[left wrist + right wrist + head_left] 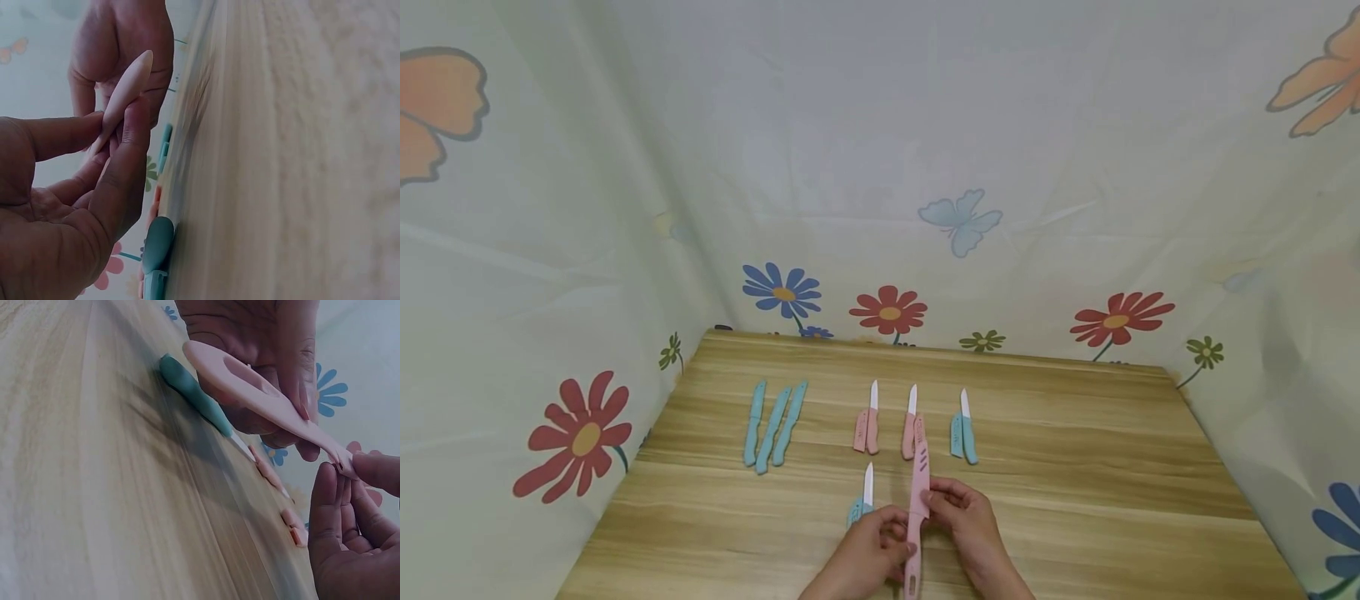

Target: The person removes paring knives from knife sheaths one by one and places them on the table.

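Note:
Held above the table is a pink paring knife (913, 542) with its blade covered by a pink sheath (921, 477). My left hand (868, 550) pinches the handle between thumb and fingers. The sheath's lower end, by the handle, is pinched by my right hand (968, 521). In the right wrist view, the handle's slotted end (244, 378) points away from my right fingers. Partly hidden behind my left hand lies a teal knife with a bare white blade (868, 483), a teal sheath (854, 510) at its left.
Three sheathed teal knives (772, 429) lie side by side at the left. Farther back are two bare-bladed pink knives (872, 429) and one teal knife (968, 442), sheaths next to them. Flower-printed cloth (850, 167) surrounds the wooden table (1097, 467).

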The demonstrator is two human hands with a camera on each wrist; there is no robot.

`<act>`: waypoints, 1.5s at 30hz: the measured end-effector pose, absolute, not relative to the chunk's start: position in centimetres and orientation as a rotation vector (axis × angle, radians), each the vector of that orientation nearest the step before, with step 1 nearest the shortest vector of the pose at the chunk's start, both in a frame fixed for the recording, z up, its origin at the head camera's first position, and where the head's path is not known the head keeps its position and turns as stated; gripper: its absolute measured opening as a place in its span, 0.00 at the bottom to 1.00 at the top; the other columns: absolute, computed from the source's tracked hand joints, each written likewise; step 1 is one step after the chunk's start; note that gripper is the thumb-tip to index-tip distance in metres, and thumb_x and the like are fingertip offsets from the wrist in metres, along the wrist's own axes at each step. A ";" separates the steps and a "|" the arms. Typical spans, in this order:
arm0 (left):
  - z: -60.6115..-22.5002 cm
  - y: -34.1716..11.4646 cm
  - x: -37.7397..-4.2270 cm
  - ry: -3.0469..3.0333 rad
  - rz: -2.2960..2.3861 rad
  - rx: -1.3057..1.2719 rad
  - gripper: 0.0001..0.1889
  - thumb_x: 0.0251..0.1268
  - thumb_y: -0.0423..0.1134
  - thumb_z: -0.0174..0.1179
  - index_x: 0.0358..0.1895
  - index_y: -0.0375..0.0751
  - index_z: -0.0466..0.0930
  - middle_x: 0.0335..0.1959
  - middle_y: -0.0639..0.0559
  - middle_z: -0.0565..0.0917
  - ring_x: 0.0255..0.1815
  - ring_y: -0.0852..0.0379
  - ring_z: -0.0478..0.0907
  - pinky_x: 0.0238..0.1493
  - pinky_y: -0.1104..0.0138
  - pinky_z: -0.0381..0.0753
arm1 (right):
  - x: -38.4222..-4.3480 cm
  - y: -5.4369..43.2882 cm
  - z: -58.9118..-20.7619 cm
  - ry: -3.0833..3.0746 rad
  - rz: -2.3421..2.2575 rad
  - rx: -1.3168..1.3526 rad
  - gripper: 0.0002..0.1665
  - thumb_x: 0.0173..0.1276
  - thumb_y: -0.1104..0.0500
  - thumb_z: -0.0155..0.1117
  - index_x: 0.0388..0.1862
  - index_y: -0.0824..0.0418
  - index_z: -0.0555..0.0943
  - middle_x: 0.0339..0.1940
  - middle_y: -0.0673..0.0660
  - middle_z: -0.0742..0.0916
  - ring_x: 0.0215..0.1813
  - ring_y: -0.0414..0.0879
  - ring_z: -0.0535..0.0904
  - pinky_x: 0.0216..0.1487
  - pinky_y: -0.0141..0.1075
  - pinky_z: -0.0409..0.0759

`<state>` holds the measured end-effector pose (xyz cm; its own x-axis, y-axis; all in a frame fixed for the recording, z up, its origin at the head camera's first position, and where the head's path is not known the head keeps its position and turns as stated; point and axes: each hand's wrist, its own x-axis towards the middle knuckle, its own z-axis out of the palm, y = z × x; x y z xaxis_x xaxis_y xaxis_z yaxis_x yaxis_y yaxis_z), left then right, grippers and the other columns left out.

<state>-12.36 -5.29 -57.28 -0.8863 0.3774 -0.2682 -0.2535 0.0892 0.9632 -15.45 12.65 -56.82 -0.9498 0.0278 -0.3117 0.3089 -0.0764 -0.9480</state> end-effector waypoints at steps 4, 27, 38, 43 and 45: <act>-57.3 -5.1 -12.3 1.932 1.841 0.126 0.13 0.68 0.26 0.63 0.53 0.37 0.80 0.39 0.45 0.82 0.36 0.55 0.81 0.30 0.64 0.87 | -15.4 12.5 -56.8 2.024 -2.113 0.384 0.19 0.70 0.64 0.69 0.56 0.73 0.83 0.38 0.53 0.90 0.39 0.42 0.84 0.39 0.30 0.84; -57.3 -4.5 -12.0 2.006 1.775 0.139 0.12 0.68 0.27 0.63 0.52 0.38 0.80 0.37 0.49 0.81 0.33 0.56 0.80 0.29 0.67 0.85 | -15.6 12.6 -56.8 2.044 -2.110 0.458 0.16 0.68 0.64 0.71 0.52 0.71 0.85 0.37 0.52 0.90 0.39 0.42 0.83 0.39 0.31 0.83; -57.3 -4.5 -12.0 2.032 1.772 0.166 0.12 0.68 0.27 0.63 0.53 0.37 0.80 0.36 0.48 0.81 0.32 0.57 0.80 0.27 0.69 0.83 | -15.7 12.7 -57.0 2.045 -2.089 0.451 0.17 0.69 0.62 0.71 0.53 0.70 0.85 0.37 0.51 0.89 0.39 0.41 0.83 0.40 0.31 0.82; -57.4 -4.5 -12.1 2.028 1.780 0.171 0.12 0.69 0.27 0.63 0.54 0.36 0.80 0.36 0.48 0.81 0.32 0.59 0.80 0.27 0.70 0.83 | -15.6 12.7 -56.9 2.056 -2.103 0.440 0.17 0.69 0.62 0.71 0.53 0.70 0.85 0.36 0.50 0.90 0.38 0.41 0.83 0.39 0.31 0.82; -57.4 -4.5 -12.1 2.024 1.784 0.169 0.12 0.68 0.27 0.63 0.53 0.35 0.80 0.35 0.48 0.81 0.32 0.60 0.80 0.27 0.70 0.83 | -15.6 12.6 -56.7 2.063 -2.111 0.437 0.17 0.69 0.62 0.71 0.52 0.71 0.85 0.36 0.51 0.90 0.38 0.41 0.83 0.39 0.31 0.82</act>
